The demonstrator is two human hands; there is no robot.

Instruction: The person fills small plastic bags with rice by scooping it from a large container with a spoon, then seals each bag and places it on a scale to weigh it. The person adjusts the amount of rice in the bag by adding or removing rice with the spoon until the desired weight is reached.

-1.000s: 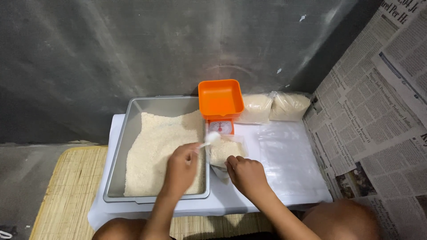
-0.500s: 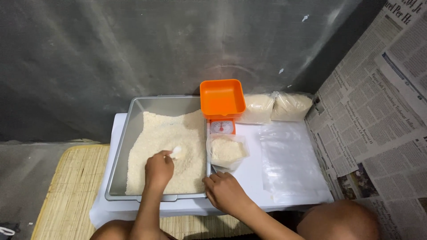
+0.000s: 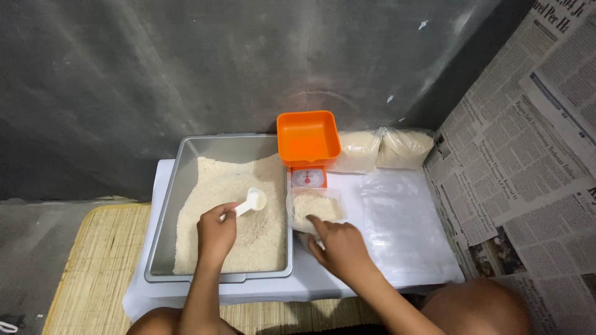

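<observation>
Scoop (image 3: 251,201) gripped in closed left hand (image 3: 216,234) over the rice tray (image 3: 186,162); right hand (image 3: 338,248) pinches the open bag (image 3: 315,206).

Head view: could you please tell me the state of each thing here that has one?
Left hand: closed on white scoop.
Scoop: level, above the rice.
Right hand: holding small bag open.
Small bag: partly filled.
Metal tray: holds rice.
Orange scale pan: empty.
Two far bags: filled.
</observation>
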